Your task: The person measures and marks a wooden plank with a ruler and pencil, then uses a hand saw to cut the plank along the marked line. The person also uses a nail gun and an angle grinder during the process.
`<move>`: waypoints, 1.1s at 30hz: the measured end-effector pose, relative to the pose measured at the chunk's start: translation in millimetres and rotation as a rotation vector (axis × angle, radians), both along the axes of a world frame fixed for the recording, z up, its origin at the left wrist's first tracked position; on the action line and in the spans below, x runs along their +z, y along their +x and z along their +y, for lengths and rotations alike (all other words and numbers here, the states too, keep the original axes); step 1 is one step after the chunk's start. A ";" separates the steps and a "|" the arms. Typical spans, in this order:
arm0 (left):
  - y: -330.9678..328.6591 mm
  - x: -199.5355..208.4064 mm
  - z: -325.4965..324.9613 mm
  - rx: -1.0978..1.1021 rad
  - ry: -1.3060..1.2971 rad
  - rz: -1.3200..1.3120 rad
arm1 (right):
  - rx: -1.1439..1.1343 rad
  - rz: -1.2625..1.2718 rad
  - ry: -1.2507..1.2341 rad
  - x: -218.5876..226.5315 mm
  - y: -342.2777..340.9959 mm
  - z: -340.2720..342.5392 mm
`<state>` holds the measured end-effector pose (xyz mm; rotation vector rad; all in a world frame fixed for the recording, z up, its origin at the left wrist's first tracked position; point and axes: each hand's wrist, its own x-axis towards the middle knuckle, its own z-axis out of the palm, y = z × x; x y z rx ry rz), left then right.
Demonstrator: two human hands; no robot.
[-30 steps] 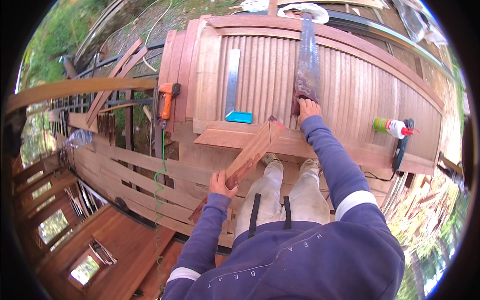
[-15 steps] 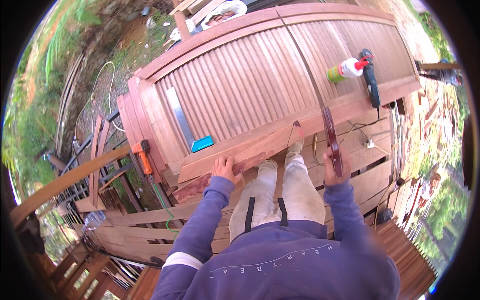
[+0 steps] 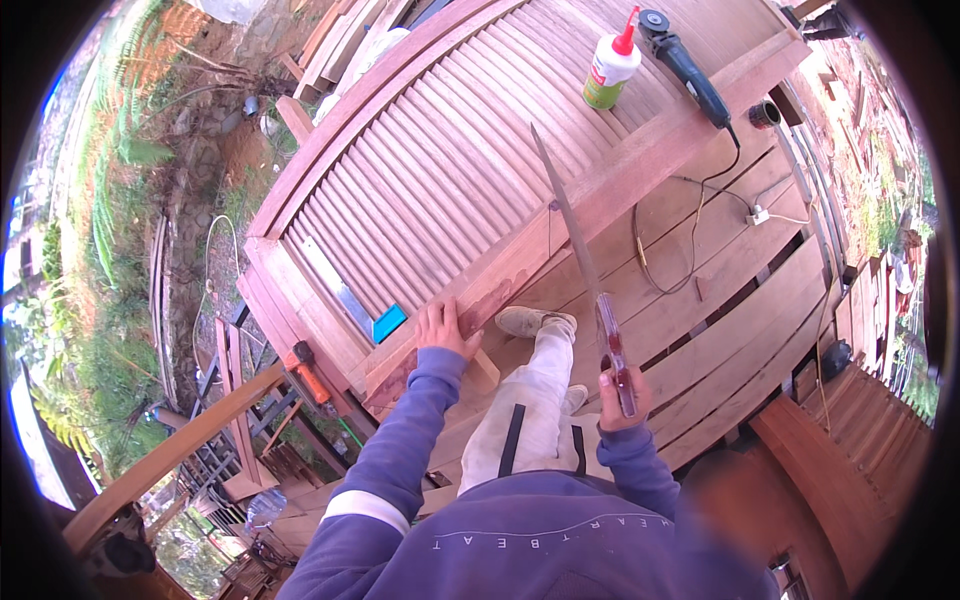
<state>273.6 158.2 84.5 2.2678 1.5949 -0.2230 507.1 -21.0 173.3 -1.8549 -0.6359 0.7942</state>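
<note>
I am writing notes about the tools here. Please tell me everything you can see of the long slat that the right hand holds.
The slat is a long, thin, flat strip, reddish-brown like the wood around it, narrowing to a point at its far end. The right hand grips its near end, which looks glossy. It is held in the air, pointing away from the person, and it crosses over the edge of the louvred door panel. Whether it touches the panel cannot be told.
</note>
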 end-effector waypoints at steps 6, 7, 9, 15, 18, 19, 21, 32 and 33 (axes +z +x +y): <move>44.4 -33.0 23.0 -0.096 0.142 -0.176 | -0.101 0.087 0.066 -19.3 -38.4 -7.2; 50.1 -37.4 23.1 -0.091 0.145 -0.173 | -0.112 0.095 0.056 -24.6 -41.7 -11.2; 53.4 -38.4 25.2 -0.083 0.136 -0.190 | -0.121 0.101 0.043 -32.3 -44.9 -15.8; 47.7 -58.3 25.3 -0.111 0.322 -0.230 | -0.157 -0.005 0.157 -61.9 -61.9 -31.5; 49.1 -45.4 27.2 -0.134 0.241 -0.190 | -0.200 0.144 0.131 -61.8 -68.3 -32.9; 52.3 -45.2 24.8 -0.138 0.237 -0.176 | -0.223 0.165 0.161 -66.7 -70.0 -34.8; 58.1 -46.7 26.7 -0.152 0.250 -0.162 | -0.223 0.131 0.189 -72.6 -80.0 -34.4; 53.6 -45.5 24.5 -0.128 0.224 -0.220 | -0.356 0.077 0.161 -70.4 -121.6 -15.5; 55.0 -45.4 23.8 -0.124 0.212 -0.220 | -0.373 0.087 0.160 -69.4 -125.6 -14.4</move>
